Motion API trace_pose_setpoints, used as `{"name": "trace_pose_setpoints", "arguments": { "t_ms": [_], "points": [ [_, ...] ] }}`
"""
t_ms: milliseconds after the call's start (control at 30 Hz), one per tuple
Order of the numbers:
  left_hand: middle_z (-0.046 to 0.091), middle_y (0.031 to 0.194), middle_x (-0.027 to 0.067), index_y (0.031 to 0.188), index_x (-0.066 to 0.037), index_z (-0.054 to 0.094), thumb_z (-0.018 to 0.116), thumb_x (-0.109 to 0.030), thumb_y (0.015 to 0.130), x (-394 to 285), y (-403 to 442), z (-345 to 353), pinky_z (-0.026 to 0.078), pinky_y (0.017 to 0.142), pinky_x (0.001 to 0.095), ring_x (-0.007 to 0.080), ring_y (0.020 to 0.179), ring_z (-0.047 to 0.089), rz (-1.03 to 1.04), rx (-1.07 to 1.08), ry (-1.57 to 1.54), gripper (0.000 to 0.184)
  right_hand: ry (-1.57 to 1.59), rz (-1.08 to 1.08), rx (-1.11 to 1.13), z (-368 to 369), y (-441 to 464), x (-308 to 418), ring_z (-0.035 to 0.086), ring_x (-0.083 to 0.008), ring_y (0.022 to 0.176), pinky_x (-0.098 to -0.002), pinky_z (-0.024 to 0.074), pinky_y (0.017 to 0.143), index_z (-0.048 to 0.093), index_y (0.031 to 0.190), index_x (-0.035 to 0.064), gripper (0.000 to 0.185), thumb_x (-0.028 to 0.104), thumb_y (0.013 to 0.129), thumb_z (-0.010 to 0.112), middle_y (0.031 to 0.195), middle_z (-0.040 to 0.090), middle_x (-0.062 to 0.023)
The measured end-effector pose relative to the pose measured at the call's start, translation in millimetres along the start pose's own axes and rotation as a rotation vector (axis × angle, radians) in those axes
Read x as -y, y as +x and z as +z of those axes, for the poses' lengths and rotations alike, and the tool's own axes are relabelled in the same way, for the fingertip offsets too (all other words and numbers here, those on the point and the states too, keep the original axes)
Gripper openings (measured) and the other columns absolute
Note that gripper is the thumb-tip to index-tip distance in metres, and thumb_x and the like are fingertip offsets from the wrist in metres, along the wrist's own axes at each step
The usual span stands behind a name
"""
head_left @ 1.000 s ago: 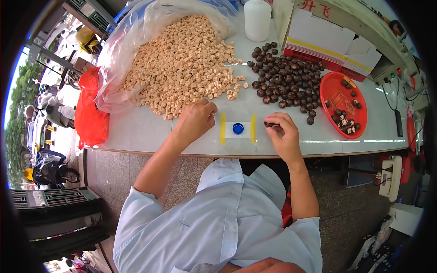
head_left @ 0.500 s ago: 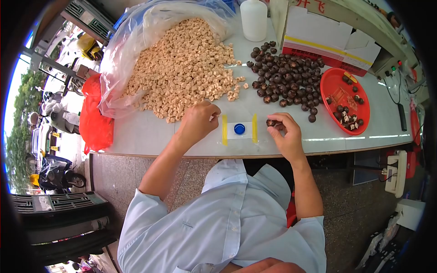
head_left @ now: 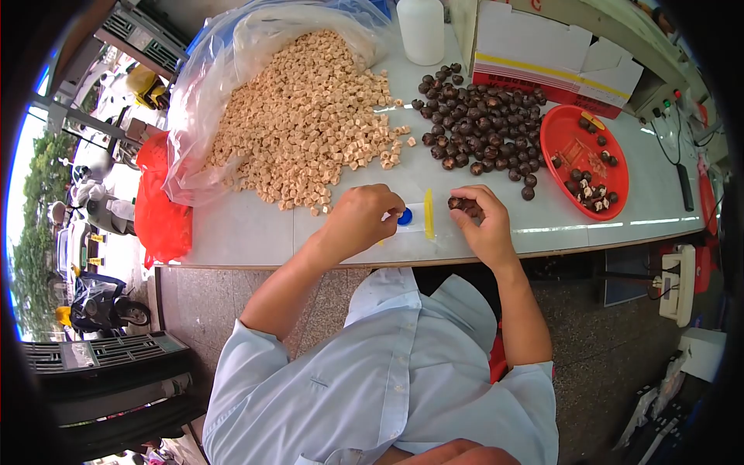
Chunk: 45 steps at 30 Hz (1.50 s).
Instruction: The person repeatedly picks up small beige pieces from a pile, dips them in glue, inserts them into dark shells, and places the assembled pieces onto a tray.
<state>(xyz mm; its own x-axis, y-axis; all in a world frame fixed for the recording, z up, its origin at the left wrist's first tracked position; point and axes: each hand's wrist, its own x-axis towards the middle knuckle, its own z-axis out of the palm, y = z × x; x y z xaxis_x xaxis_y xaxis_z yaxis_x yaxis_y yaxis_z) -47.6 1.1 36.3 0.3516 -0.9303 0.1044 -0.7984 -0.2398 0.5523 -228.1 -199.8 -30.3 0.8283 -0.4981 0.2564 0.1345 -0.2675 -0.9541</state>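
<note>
My left hand (head_left: 363, 221) is closed in a pinch over the left side of a white card, its fingertips beside a small round blue cap (head_left: 404, 217). Whatever those fingers hold is too hidden to make out. To the right of the card, a dark brown, nut-like ball (head_left: 456, 203) sits between the thumb and fingers of my right hand (head_left: 487, 225). Yellow tape (head_left: 429, 215) runs down the card's right edge; my left hand covers most of the tape on the other side.
A heap of small beige cubes (head_left: 310, 116) spills from a clear plastic bag (head_left: 190, 116). Many dark brown balls (head_left: 484, 128) lie right of it. Around them are a red plate (head_left: 552, 139) with several balls, a white bottle (head_left: 421, 35), a cardboard box (head_left: 535, 46) and a red bag (head_left: 163, 205).
My left hand has moved right and down, from beside the cube heap to the blue cap, covering the left tape. My right hand still holds the ball and has hardly moved.
</note>
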Motion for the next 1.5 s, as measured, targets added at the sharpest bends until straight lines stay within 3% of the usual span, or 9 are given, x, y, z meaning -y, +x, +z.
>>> {"name": "trace_pose_setpoints", "arguments": {
  "t_ms": [267,567,767,967,1267,1500],
  "points": [
    [0.074,0.090,0.0116,0.094,-0.005,0.079,0.075,-0.005,0.080,-3.1,4.3,4.8,0.058,0.078,0.0443,0.0330,0.084,0.072,0.066,0.013,0.167,0.014,0.039,0.043,-0.016,-0.9,-0.4,0.5,0.070,-0.0140,0.093,-0.0270,0.0563,0.080,0.073,0.123,0.0009,0.037,-0.010,0.089,0.077,0.114,0.068,-0.0075],
    [0.074,0.091,0.0114,0.094,-0.006,0.079,0.075,-0.004,0.081,-4.6,4.3,-0.6,0.059,0.077,0.0429,0.0324,0.083,0.073,0.075,0.009,0.202,0.014,0.064,-0.018,-0.027,-0.7,-0.4,-4.5,0.072,-0.0145,0.099,-0.0277,0.0581,0.084,0.072,0.126,0.0004,0.038,-0.011,0.090,0.076,0.118,0.067,-0.0077],
    [0.078,0.094,0.0109,0.102,-0.004,0.081,0.081,-0.005,0.081,-8.6,5.9,-9.4,0.059,0.072,0.0363,0.0236,0.078,0.073,-0.043,-0.009,-0.062,0.020,0.081,0.083,0.063,4.8,-2.3,9.1,0.075,-0.0163,0.101,-0.0290,0.0606,0.088,0.071,0.125,-0.0007,0.036,-0.011,0.091,0.076,0.115,0.070,-0.0079],
    [0.076,0.088,0.0096,0.101,-0.001,0.081,0.083,-0.002,0.081,-10.6,13.1,0.0,0.057,0.070,0.0327,0.0177,0.075,0.069,0.003,-0.110,-0.278,0.020,0.139,0.164,0.115,28.1,-7.7,11.1,0.077,-0.0180,0.103,-0.0298,0.0636,0.087,0.068,0.127,-0.0030,0.038,-0.009,0.092,0.078,0.115,0.073,-0.0114],
    [0.077,0.091,0.0084,0.103,-0.002,0.082,0.080,-0.003,0.085,-12.8,19.7,6.0,0.056,0.070,0.0320,0.0157,0.077,0.069,-0.057,-0.014,-0.390,0.019,0.155,0.159,0.094,33.2,-8.2,8.9,0.078,-0.0213,0.104,-0.0311,0.0654,0.086,0.065,0.130,-0.0045,0.040,-0.009,0.092,0.078,0.116,0.073,-0.0144],
    [0.078,0.091,0.0111,0.104,-0.003,0.083,0.084,-0.008,0.087,-3.7,20.4,14.3,0.057,0.071,0.0332,0.0182,0.077,0.070,0.036,0.061,-0.411,0.017,0.108,0.052,0.103,34.2,-11.7,2.3,0.078,-0.0225,0.102,-0.0319,0.0657,0.085,0.066,0.130,-0.0027,0.042,-0.010,0.090,0.078,0.117,0.070,-0.0128]
  ]
}}
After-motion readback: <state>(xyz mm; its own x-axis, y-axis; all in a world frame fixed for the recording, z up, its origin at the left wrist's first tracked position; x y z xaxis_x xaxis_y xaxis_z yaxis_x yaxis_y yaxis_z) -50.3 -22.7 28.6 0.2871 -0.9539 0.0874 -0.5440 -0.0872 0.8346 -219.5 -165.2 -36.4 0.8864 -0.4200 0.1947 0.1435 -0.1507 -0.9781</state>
